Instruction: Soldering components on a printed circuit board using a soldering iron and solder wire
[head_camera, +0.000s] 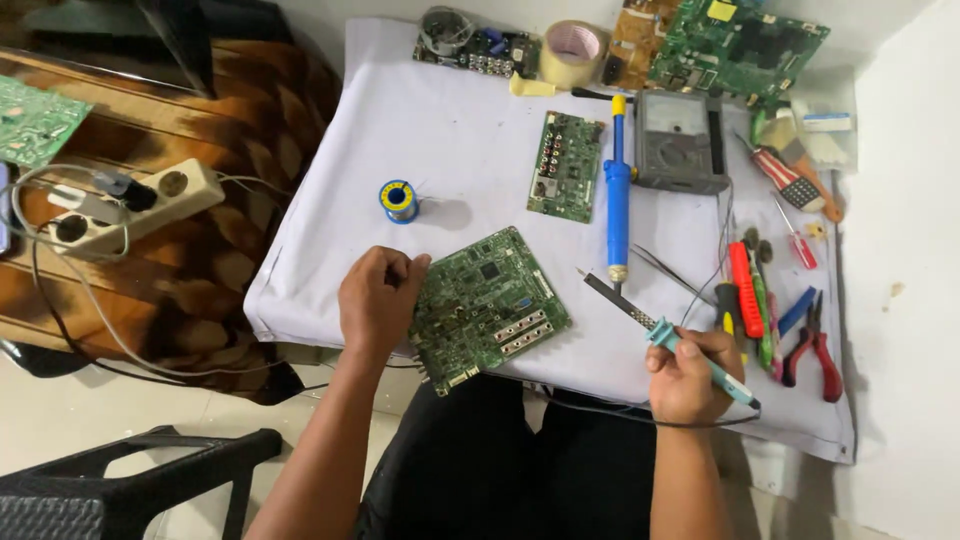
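Risk lies at the soldering iron (660, 335), gripped in the right hand (690, 375), tip raised beside the circuit board (487, 308). Left hand (375, 300) seemingly pinches the board's edge, overhanging the tabletop (330, 150); a slip could tip it off.

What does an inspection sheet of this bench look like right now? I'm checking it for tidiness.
Surface: table under a white cloth, crowded along the back and right.
Job's things: green board at the front edge; soldering iron, tip raised off the cloth.
Clutter: solder spool, small board, blue pump, meter, tape roll, pliers, screwdrivers.
Hands: left hand grips the green board's left edge; right hand holds the iron's handle.
Cables: iron's cord loops over the front edge; power strip with plugs.
Surroundings: patterned rug, black chair, white wall.
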